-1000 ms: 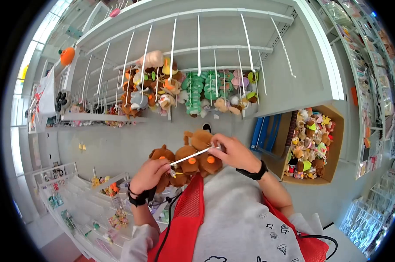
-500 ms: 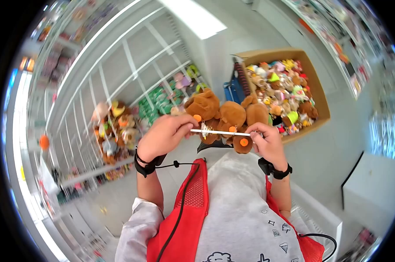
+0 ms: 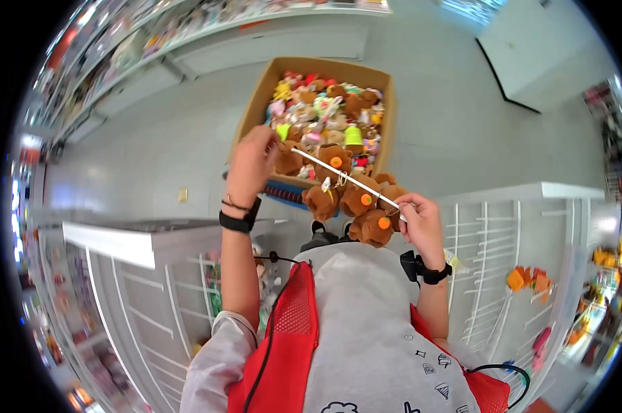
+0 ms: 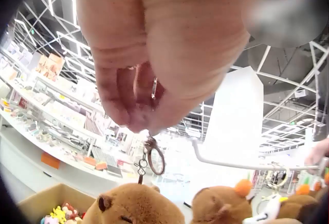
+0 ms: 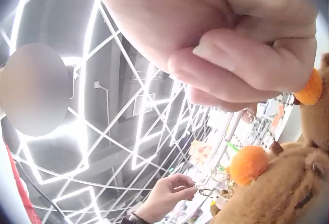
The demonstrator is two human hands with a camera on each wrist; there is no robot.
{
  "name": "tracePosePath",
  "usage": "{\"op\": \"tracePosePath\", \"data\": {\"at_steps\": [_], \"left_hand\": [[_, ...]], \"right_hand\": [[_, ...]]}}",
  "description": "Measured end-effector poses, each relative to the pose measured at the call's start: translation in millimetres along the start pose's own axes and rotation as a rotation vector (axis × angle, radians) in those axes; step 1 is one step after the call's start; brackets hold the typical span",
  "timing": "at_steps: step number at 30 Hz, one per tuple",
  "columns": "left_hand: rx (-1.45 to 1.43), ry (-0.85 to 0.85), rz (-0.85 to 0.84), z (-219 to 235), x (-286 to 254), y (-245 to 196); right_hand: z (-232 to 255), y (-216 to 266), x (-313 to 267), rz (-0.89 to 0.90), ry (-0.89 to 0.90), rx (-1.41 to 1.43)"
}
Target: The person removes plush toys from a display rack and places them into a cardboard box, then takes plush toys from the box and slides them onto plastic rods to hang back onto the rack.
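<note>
My left hand point(image 3: 252, 162) pinches the metal ring point(image 4: 156, 160) of a keychain. From its chain hangs a brown plush animal point(image 4: 134, 203), just beyond the upturned tip of a white hook rod point(image 3: 311, 160). The far end of that rod is held in my right hand point(image 3: 421, 227), fingers curled round it. Several more brown plush keychains point(image 3: 359, 199) with orange balls on their heads hang along the rod. A small white charm point(image 3: 326, 184) dangles among them. In the right wrist view an orange ball point(image 5: 249, 165) and brown fur show close below the right hand.
A cardboard box point(image 3: 388, 103) full of small plush toys stands on the floor ahead, partly behind the hanging plushes. White racks with bare prongs point(image 3: 486, 241) flank me on both sides. A white cabinet point(image 3: 545, 55) stands at the far right, long shelves point(image 3: 269, 17) at the back.
I have turned, so the box has moved from the right to straight ahead. My left hand has left the rod's end, drawing one plush keychain off it; the right hand keeps holding the rod.
</note>
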State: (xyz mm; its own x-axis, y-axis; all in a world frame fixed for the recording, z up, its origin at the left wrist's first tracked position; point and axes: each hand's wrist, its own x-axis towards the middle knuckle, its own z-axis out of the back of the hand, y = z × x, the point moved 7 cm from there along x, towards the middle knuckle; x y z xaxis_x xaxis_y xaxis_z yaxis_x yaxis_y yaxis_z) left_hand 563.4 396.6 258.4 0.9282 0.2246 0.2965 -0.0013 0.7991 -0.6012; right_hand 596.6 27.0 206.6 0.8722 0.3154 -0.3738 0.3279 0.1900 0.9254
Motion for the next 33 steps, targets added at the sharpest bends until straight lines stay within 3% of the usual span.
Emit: {"op": "tracePosePath", "data": {"at_steps": [3,7,8,10,13,18,22,25,27,28,30,32,33], "left_hand": [[0.071,-0.086,-0.18,-30,60,15],[-0.023,0.013,-0.398,-76,80,-66],[-0.162,0.174,-0.5,-96,77,-90],[-0.127,0.286,-0.681,-124,68,-131],[-0.081,0.317,-0.789,-157,70,-149],[-0.023,0.292,-0.822,-177,80,-150],[0.212,0.176,-0.86,-172,114,-109],[0.31,0.103,-0.765,-160,140,-70],[0.363,-0.159,-0.6,-135,152,-58],[0.37,-0.161,-0.599,-130,150,-62],[-0.017,-0.011,-0.648,-123,134,-84],[-0.136,0.32,-0.639,-138,102,-117],[-0.13,0.378,-0.719,-145,86,-133]], "right_hand": [[23,-30,7,-0.006,-0.112,0.092],[31,-38,9,0.033,-0.265,0.138],[33,-37,8,0.036,-0.288,0.151],[37,-33,5,0.074,-0.356,0.217],[45,-32,-4,0.088,-0.368,0.239],[52,-40,-10,0.055,-0.387,0.278],[51,-53,-7,0.039,-0.394,0.314],[49,-55,-3,0.044,-0.377,0.271],[44,-58,4,0.03,-0.368,0.258],[42,-60,8,0.013,-0.363,0.243],[38,-59,16,0.027,-0.362,0.243],[34,-58,22,0.035,-0.363,0.243],[32,-55,25,0.047,-0.348,0.226]]}}
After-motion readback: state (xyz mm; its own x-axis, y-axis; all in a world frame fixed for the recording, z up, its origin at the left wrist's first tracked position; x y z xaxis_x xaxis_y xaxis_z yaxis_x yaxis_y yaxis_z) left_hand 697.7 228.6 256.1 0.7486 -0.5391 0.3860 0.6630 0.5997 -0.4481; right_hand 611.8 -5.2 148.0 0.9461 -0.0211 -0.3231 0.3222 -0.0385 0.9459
